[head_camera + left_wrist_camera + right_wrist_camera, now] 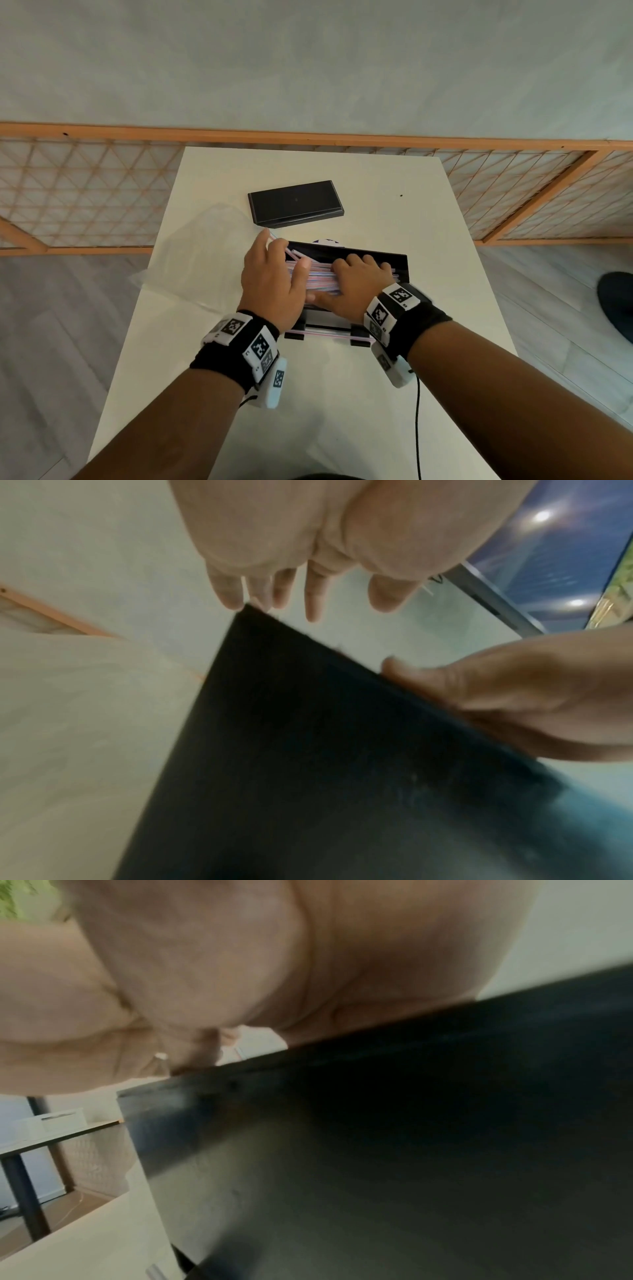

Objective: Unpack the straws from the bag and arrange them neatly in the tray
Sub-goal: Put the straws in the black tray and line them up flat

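Already the straws (317, 279) lie piled in the black tray (399, 262) at the middle of the white bench (342, 394), and both hands work over them. The left hand (270, 284) has its fingers spread and fairly straight, pressing the left ends of the bundle; the right hand (356, 284) lies over the right part with fingers curled down onto the pile, though whether it truly pinches any straw is hard to tell, since both wrist views show mostly palm and black tray wall. The clear bag (202, 253) lies slack and apparently emptied on the left, hanging partly over the bench edge.

Two or three loose straws (329, 334) lie outside the tray, across its near feet, touching the right wristband. A careless pull back of that wrist could sweep them toward the near edge. Pushing hard from the left could also tip straws over the low tray wall, as a few ends at far left already poke up out of line.

Open bench lies in front and to the right; the black lid (296, 204) sits just beyond the tray, so room behind is tighter.
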The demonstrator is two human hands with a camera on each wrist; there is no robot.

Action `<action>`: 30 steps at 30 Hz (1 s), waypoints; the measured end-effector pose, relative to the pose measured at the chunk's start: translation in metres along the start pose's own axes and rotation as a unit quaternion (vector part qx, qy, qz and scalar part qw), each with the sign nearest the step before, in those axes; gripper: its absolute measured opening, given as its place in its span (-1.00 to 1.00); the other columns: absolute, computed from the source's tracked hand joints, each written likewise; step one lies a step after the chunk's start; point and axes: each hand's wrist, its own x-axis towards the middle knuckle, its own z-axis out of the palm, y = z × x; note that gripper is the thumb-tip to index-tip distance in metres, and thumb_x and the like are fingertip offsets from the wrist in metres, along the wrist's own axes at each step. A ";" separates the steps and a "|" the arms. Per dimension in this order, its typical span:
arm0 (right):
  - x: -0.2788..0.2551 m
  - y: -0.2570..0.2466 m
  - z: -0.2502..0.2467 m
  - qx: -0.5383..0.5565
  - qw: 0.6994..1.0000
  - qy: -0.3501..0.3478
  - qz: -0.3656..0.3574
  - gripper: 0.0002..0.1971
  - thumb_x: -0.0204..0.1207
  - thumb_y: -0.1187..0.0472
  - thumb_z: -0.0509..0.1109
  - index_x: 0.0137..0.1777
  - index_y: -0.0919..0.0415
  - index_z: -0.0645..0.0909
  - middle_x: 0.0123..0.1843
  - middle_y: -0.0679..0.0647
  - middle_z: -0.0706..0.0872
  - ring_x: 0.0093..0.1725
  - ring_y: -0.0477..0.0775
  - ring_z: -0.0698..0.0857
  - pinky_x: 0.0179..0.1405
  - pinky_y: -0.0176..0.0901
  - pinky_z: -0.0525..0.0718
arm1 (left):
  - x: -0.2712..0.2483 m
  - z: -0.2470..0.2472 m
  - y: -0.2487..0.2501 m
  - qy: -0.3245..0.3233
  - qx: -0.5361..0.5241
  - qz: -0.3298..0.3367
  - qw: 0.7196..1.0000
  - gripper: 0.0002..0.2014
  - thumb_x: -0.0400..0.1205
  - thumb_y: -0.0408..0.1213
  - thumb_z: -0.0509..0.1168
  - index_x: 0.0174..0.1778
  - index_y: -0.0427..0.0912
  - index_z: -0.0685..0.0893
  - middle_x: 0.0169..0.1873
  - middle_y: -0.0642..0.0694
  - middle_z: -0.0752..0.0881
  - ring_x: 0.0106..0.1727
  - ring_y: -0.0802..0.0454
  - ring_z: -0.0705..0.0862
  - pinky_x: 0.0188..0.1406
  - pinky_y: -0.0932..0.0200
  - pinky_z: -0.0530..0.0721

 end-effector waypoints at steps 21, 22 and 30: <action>0.005 -0.001 0.009 -0.027 0.999 0.006 0.027 0.14 0.15 -0.74 -0.27 0.36 0.10 0.56 0.35 0.19 0.59 0.32 0.30 0.51 0.32 0.24 0.40 | -0.013 0.004 -0.009 0.041 -0.065 0.024 0.997 -0.56 0.77 -0.26 0.23 0.57 -0.30 0.45 0.69 -0.18 0.31 0.69 -0.04 0.28 0.45 0.61 0.05; 0.005 0.000 0.006 -0.035 0.999 0.009 0.029 0.13 0.17 -0.73 -0.27 0.33 0.11 0.59 0.33 0.19 0.58 0.31 0.30 0.50 0.31 0.24 0.39 | -0.013 0.005 -0.010 0.049 -0.069 0.034 0.996 -0.57 0.77 -0.27 0.23 0.56 -0.30 0.47 0.69 -0.19 0.31 0.69 -0.03 0.28 0.49 0.57 0.08; 0.002 -0.003 0.016 0.007 0.999 -0.018 0.029 0.23 0.10 -0.67 -0.43 0.53 0.17 0.35 0.49 0.16 0.52 0.45 0.29 0.47 0.51 0.50 0.12 | -0.019 0.020 -0.017 -0.047 0.060 0.143 0.987 -0.52 0.74 -0.09 -0.03 0.10 -0.27 0.76 0.20 -0.19 0.76 0.37 -0.16 0.63 0.35 -0.14 0.55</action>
